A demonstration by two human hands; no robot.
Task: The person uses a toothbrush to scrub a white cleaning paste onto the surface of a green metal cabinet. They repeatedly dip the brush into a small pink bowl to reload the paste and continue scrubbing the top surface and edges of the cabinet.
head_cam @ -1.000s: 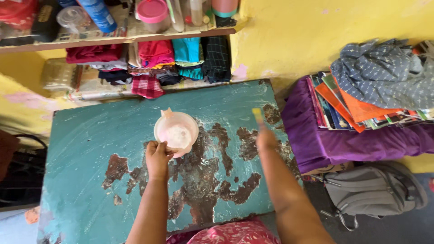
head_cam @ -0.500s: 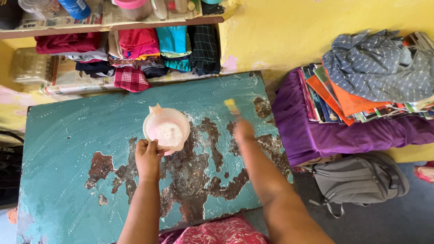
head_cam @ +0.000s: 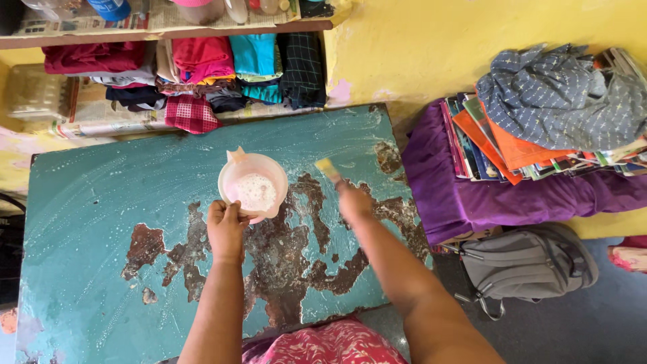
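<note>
My left hand [head_cam: 227, 228] grips the near rim of a pale pink jug-like bowl [head_cam: 253, 187] with white foamy liquid inside, held over a worn teal table [head_cam: 94, 229] with rusty brown patches. My right hand [head_cam: 353, 199] is blurred and holds a small yellow-green sponge [head_cam: 327, 168] against the tabletop to the right of the bowl. Soapy white streaks cover the table surface.
Behind the table a shelf [head_cam: 168, 30] holds folded clothes [head_cam: 202, 74] and containers. To the right a purple-covered stack [head_cam: 512, 195] carries books and a grey-blue patterned cloth [head_cam: 559, 101]. A grey backpack [head_cam: 526, 263] lies on the floor beside the table.
My right hand with the sponge has shifted slightly across the right part of the table. The view has drifted. My left hand keeps hold of the bowl.
</note>
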